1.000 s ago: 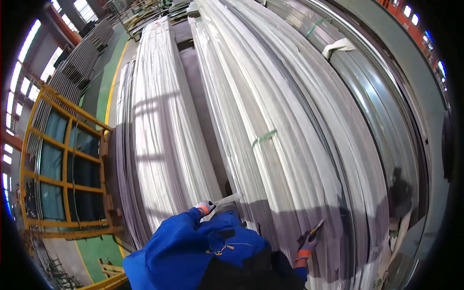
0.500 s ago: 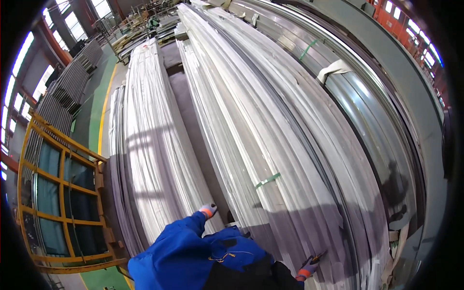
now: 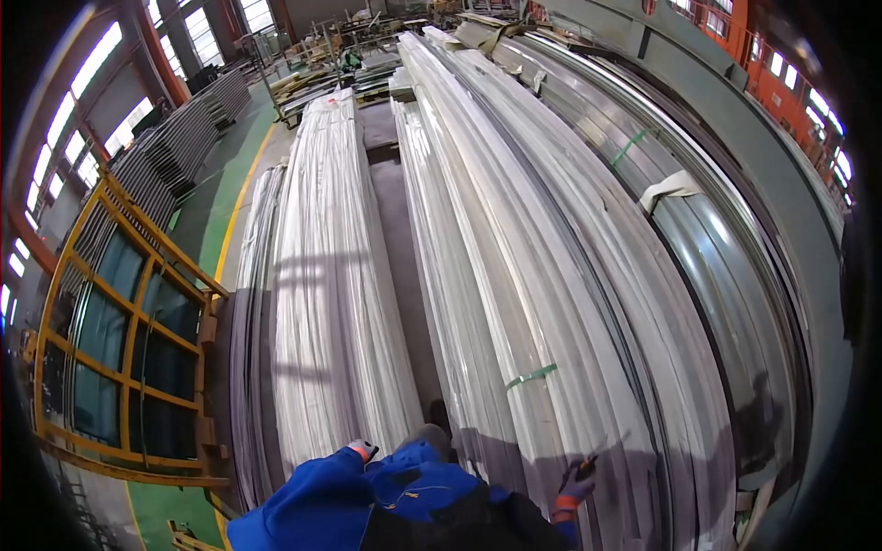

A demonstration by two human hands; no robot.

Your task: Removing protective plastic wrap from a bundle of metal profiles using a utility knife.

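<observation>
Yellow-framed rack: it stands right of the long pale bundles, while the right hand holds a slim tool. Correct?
Wrong side: the head view shows the yellow-framed rack left of the long pale bundles, while the right hand holds a slim tool.

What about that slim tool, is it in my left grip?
No, the slim tool is held in the right grip.

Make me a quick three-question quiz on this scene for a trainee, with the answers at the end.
1. Which of the person's hands holds the slim tool?
2. True or false: the yellow frame stands to the left of the long pale stacks.
3. What colour is the strap across the stack ahead of that tool? A) red B) green C) black

Key: 1. The right hand. 2. True. 3. B.
</observation>
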